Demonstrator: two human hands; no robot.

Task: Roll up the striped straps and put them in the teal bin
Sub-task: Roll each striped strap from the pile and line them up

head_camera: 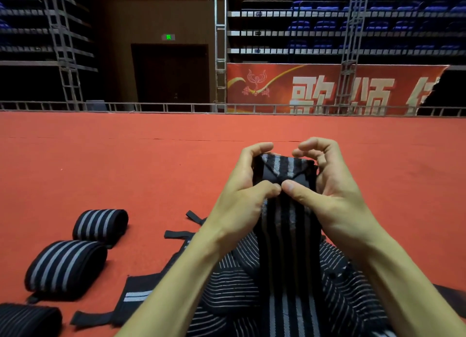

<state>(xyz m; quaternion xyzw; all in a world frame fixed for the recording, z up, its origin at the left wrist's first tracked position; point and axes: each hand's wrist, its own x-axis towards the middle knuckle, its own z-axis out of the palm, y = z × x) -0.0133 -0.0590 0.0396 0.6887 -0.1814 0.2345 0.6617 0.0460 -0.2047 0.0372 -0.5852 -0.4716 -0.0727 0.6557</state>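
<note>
I have both hands raised on one striped strap (287, 223), its top end folded over. My left hand (242, 193) and right hand (327, 185) each pinch it, with the thumbs meeting at the middle of the fold and the fingers curled at its top edge. The rest hangs down into the loose pile (234, 281) beneath my wrists. Two rolled straps (100, 225) lie on the red floor (151, 172), left of my left hand. I see no teal bin. The start looks skewed to me, so the roll could cone out, or spring open if a thumb lifts. The trailing length could also snag in the pile.
</note>
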